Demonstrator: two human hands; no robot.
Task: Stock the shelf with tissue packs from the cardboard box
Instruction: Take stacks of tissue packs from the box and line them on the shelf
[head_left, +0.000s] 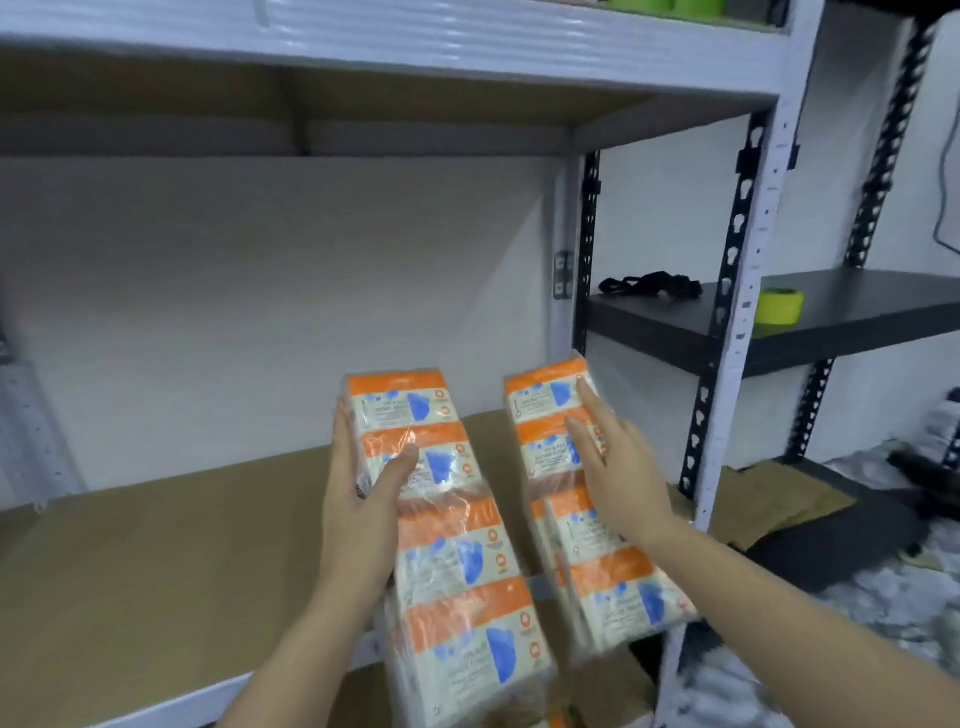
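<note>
Single view from the camera on my head, faced forward and slightly down, close to the shelf (156, 561), my forearms reached in from the near edge, darker rack (831, 312) lay far right.

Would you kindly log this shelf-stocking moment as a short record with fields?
left hand: grips the left tissue pack stack, thumb on its face
right hand: fingers flat on the right tissue pack stack
stacks: side by side, apart, tilted over the shelf front edge
shelf board: brown, bare where visible
neighbouring dark shelf: green tape roll, black bundle
cardboard box: not in view
</note>
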